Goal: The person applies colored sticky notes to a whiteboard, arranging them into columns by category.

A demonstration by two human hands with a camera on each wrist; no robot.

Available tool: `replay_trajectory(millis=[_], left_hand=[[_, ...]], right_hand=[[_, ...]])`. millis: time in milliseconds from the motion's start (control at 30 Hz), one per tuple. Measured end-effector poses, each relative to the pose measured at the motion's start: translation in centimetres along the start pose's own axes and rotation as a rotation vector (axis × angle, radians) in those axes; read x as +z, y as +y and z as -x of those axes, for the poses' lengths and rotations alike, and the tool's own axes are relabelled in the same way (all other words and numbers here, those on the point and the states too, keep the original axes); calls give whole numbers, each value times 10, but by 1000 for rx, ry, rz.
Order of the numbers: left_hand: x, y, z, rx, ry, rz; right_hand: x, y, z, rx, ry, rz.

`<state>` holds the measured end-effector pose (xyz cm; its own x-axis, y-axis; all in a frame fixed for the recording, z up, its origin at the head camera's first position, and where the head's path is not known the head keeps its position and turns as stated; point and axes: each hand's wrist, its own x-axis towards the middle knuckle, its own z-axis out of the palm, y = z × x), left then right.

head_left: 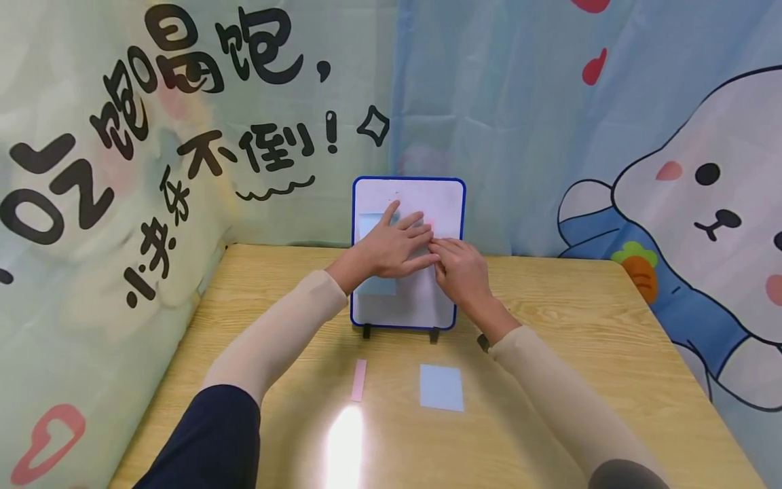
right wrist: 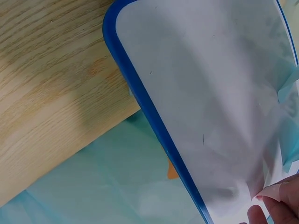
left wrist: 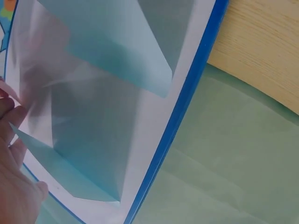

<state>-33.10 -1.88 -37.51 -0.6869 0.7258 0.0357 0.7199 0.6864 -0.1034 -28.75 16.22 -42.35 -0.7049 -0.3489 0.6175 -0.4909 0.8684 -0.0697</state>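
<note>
A white board [head_left: 421,309] with a blue rim stands upright on small black feet. My left hand [head_left: 397,248] lies over its middle with the fingers spread, overlapping the light blue paper notes on it. One blue note [left wrist: 88,179] stands out from the board beside that hand in the left wrist view; another blue note [left wrist: 126,60] hangs with a free edge. My right hand [head_left: 462,272] is at the board's right side, its fingertips meeting the left hand's. In the right wrist view it pinches a small pink paper piece [right wrist: 271,192] against the board.
On the wooden table [head_left: 293,421] in front of the board lie a pink paper strip [head_left: 358,380] and a light blue square note [head_left: 441,388]. A printed curtain [head_left: 489,136] hangs behind and to the left. A bright light patch shows near the front.
</note>
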Motion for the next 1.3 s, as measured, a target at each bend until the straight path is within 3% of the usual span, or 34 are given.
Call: replay_trajectory(millis=[400,667,800,933,1000,1133,1300], left_hand=[[4,4,5,5,6,36],[7,10,28,64,47,53],[10,14,47,150,163,39],[18,17,72,265,358,47],[23,17,86,292,453,64],[37,9,117,289,581,119],[60,-6,157,210,629,169]], right_hand=[[-1,0,8,-37,45,-19],[-6,-5,28,-125,60,-53],[-9,-7,41,-145,83,-73],[-12,-6,58,-131,131,-93],[-14,-5,67,-118,148,-106],[-19,2,84,-102,139,-123],[-23,12,104,-107,100,-119]])
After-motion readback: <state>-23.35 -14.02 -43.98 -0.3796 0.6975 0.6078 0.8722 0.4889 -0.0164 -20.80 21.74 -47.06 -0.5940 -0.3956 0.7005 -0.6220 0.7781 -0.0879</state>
